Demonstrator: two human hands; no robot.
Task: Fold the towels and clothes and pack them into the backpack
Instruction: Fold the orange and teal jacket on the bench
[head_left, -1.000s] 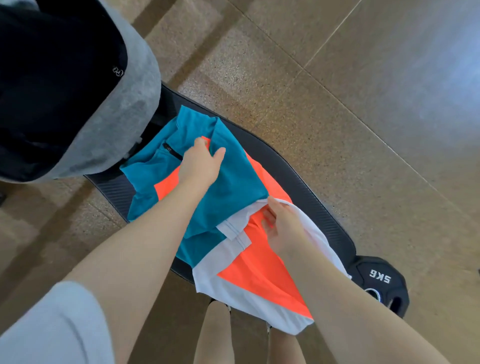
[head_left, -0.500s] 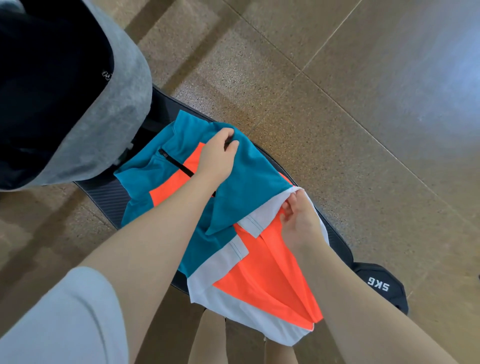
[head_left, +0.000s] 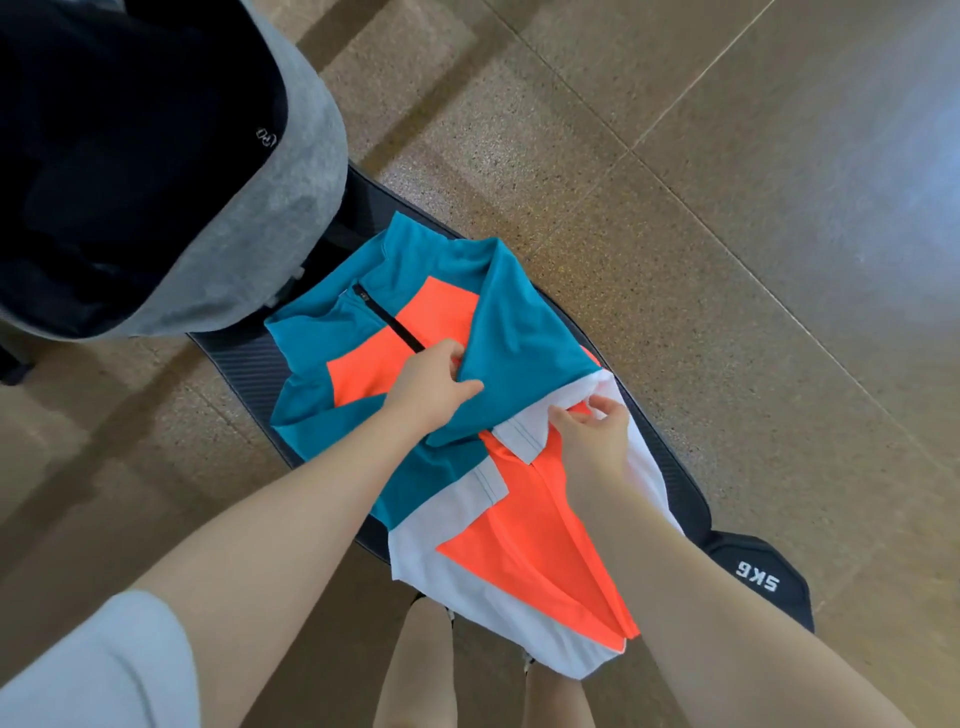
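A teal, orange and white zip jersey (head_left: 415, 322) lies spread on a black padded bench (head_left: 234, 358). Its right sleeve is folded inward over the chest. My left hand (head_left: 431, 387) grips the teal sleeve fold near the zip. My right hand (head_left: 592, 428) pinches the white sleeve cuff at the jersey's right side. A grey backpack (head_left: 249, 208) with a dark open inside stands at the upper left, touching the bench's far end.
A black 5KG weight plate (head_left: 758, 577) lies on the floor by the bench's near right end. Brown speckled floor tiles (head_left: 727, 208) surround the bench. My legs show below the jersey's hem.
Both hands carried the right sleeve further in across the chest. The left hand slid down from the collar area to the sleeve fold; the right hand moved up to the white cuff.
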